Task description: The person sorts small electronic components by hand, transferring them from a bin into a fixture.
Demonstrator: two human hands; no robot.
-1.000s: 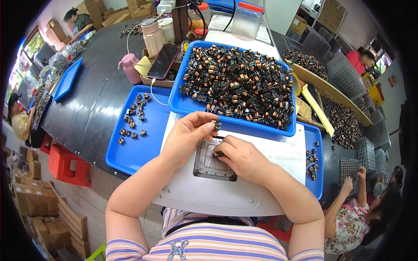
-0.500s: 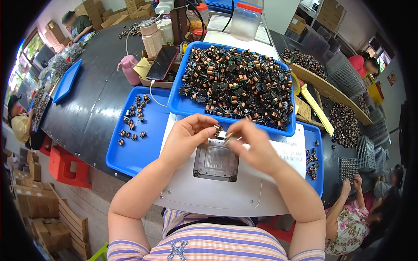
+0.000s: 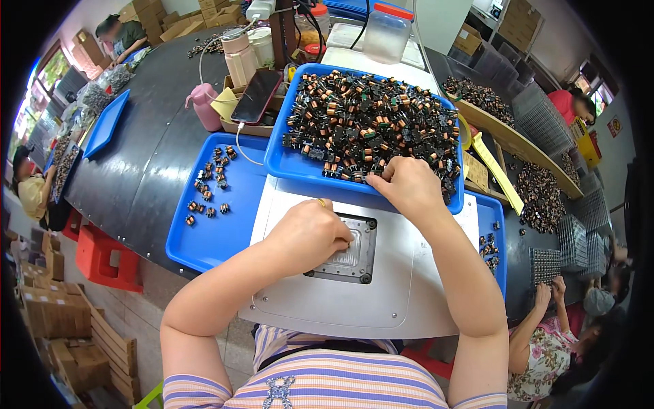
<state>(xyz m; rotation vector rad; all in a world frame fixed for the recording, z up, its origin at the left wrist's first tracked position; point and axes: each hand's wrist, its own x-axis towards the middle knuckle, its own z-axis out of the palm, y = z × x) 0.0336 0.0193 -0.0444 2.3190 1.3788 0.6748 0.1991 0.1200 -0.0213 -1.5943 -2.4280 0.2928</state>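
My right hand (image 3: 407, 188) reaches over the near rim of a big blue tray (image 3: 285, 162) heaped with small copper-wound coils (image 3: 368, 116); its fingertips are pinched down among the coils at the front of the heap. My left hand (image 3: 310, 235), with a ring on one finger, rests curled on the left side of a dark square fixture (image 3: 360, 258) set in a grey metal plate (image 3: 381, 303). The fingers cover that side of the fixture, so what lies under them is hidden.
A wide, shallow blue tray (image 3: 204, 242) under the plate holds several loose coils (image 3: 208, 185) at left. Behind it are a phone (image 3: 256, 95), a pink bottle (image 3: 203, 109) and a clear jar (image 3: 386, 33). More coils lie on a wooden tray (image 3: 490, 112) at right. A co-worker's hand (image 3: 543, 296) works at lower right.
Both hands were together above the fixture. My right hand has moved forward into the coil tray, and my left hand has dropped down onto the fixture.
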